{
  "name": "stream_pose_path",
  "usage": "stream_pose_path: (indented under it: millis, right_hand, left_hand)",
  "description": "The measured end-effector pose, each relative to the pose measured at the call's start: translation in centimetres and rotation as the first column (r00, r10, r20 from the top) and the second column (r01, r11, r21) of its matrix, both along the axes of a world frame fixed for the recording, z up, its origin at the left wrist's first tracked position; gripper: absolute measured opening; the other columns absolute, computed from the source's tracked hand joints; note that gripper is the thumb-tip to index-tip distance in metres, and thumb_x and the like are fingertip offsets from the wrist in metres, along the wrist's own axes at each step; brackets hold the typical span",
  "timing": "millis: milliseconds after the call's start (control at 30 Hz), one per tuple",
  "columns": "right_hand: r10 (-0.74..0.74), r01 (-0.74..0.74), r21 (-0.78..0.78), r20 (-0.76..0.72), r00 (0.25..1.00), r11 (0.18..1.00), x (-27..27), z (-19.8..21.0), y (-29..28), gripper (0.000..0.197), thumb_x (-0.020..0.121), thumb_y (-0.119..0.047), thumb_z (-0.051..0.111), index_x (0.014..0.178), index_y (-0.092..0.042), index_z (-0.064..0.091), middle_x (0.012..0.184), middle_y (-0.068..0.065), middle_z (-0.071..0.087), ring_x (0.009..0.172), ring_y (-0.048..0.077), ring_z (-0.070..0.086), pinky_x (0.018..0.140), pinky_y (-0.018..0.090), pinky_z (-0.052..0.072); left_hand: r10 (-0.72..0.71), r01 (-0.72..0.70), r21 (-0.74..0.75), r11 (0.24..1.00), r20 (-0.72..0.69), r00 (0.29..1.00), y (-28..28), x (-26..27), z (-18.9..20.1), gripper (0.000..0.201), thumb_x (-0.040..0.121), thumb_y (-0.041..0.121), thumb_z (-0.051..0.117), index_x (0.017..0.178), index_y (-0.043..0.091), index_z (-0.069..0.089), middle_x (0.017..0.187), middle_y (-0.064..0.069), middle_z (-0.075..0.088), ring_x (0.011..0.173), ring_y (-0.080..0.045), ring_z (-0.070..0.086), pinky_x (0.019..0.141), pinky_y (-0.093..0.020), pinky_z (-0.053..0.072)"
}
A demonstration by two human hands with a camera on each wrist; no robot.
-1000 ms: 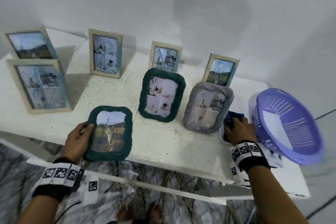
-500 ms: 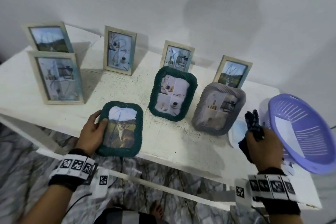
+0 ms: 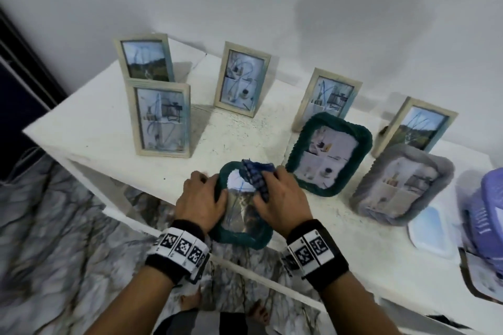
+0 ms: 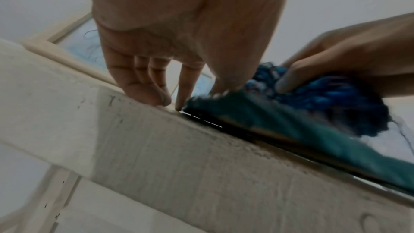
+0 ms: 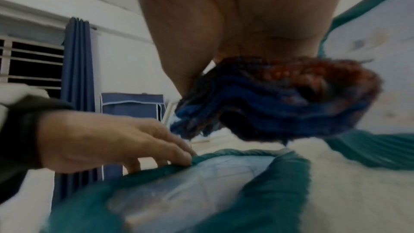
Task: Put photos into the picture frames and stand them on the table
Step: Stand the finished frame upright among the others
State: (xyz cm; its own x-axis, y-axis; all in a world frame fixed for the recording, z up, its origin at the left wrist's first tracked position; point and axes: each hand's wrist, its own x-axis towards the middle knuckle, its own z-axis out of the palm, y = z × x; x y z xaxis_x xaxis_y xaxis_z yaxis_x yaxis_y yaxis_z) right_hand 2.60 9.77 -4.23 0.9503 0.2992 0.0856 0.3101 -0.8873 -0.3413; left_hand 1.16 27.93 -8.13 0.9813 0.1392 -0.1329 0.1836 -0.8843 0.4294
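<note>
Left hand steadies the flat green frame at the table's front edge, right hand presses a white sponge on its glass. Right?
Not quite. The right hand holds a dark blue cloth, not a white sponge; the head view shows it bunched on the glass. The rest stands: the left hand steadies the flat green frame at the front edge of the table.

Photo under fingers: the blue cloth and right hand cover its upper right.
Basket: cut off at right edge.
</note>
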Motion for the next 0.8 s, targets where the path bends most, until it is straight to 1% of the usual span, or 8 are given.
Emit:
stream_pose_path:
  millis: [100,167,233,333,467,600,667,800]
  right_hand:
    - [-0.014,-0.013,-0.196,-0.134,0.991,0.981,2.2,-0.8,2.3,0.035,0.09,-0.035,0.052,0.111,-0.008,0.057,0.124,0.014,0.047,0.109,0.033,0.048,0.084,0.039,0.046]
    - [-0.027,-0.025,-0.273,-0.187,0.982,0.962,2.9,-1.3,3.0,0.037,0.09,-0.036,0.051,0.113,-0.008,0.057,0.132,0.015,0.042,0.114,0.034,0.045,0.088,0.038,0.043]
    - [-0.02,-0.034,-0.271,-0.193,0.981,0.962,3.1,-1.7,3.2,0.037,0.091,-0.036,0.05,0.117,-0.01,0.057,0.131,0.013,0.044,0.114,0.033,0.044,0.09,0.037,0.041]
    - [0.032,-0.074,-0.213,-0.195,0.98,0.974,3.1,-2.1,2.9,0.038,0.091,-0.033,0.051,0.124,-0.014,0.057,0.128,0.008,0.047,0.111,0.031,0.045,0.091,0.036,0.037]
    - [0.215,-0.247,-0.11,-0.245,0.945,0.963,2.2,-2.0,2.5,0.04,0.087,-0.024,0.053,0.125,-0.014,0.061,0.127,0.007,0.051,0.102,0.031,0.046,0.087,0.041,0.043]
    - [0.374,-0.424,-0.145,-0.28,0.884,0.894,0.4,-1.4,0.9,0.049,0.081,-0.028,0.042,0.124,-0.017,0.063,0.116,0.005,0.056,0.09,0.027,0.048,0.075,0.038,0.046]
    - [0.337,-0.379,-0.215,-0.208,0.918,0.9,1.3,-1.2,0.8,0.043,0.081,-0.024,0.047,0.118,-0.014,0.067,0.111,0.008,0.06,0.085,0.028,0.051,0.072,0.039,0.047]
    - [0.19,-0.237,-0.264,-0.189,0.963,0.935,3.8,-1.0,2.8,0.04,0.089,-0.017,0.05,0.127,-0.01,0.058,0.129,0.01,0.05,0.105,0.033,0.045,0.092,0.038,0.038]
  left_hand:
    - [-0.135,0.138,-0.045,0.989,0.069,0.989,1.4,-0.1,-0.6,0.079,0.084,0.068,0.024,0.144,0.019,0.042,0.145,-0.011,0.04,0.126,-0.031,0.036,0.1,-0.043,0.037]
    - [-0.307,0.309,-0.063,0.949,0.03,0.951,2.5,-0.3,-1.2,0.096,0.079,0.082,0.02,0.154,0.024,0.021,0.162,0.002,0.016,0.142,-0.022,0.017,0.111,-0.042,0.024]
    - [-0.458,0.454,-0.058,0.889,-0.064,0.887,3.6,-0.6,-1.5,0.119,0.065,0.098,0.022,0.156,0.025,-0.003,0.163,0.009,-0.01,0.149,-0.013,-0.005,0.119,-0.039,0.005]
    - [-0.546,0.548,-0.018,0.836,-0.121,0.829,4.4,-0.6,-1.8,0.144,0.049,0.102,0.039,0.152,0.021,-0.021,0.155,0.01,-0.031,0.144,-0.009,-0.027,0.118,-0.036,-0.016]
    - [-0.557,0.563,0.045,0.825,-0.103,0.824,4.6,-0.4,-2.6,0.15,0.047,0.099,0.049,0.151,0.019,-0.022,0.157,0.006,-0.028,0.144,-0.011,-0.028,0.117,-0.038,-0.019]
    - [-0.539,0.542,0.017,0.84,-0.083,0.838,4.4,-0.5,-2.4,0.149,0.048,0.098,0.051,0.152,0.019,-0.019,0.156,0.008,-0.027,0.144,-0.01,-0.025,0.117,-0.037,-0.019]
    - [-0.536,0.539,0.016,0.842,-0.083,0.84,4.4,-0.5,-2.2,0.149,0.047,0.098,0.052,0.153,0.02,-0.019,0.157,0.01,-0.025,0.144,-0.009,-0.025,0.117,-0.037,-0.018]
    - [-0.526,0.53,0.024,0.848,-0.089,0.846,4.3,-0.5,-2.1,0.148,0.046,0.098,0.052,0.153,0.022,-0.017,0.161,0.008,-0.019,0.145,-0.009,-0.023,0.119,-0.039,-0.015]
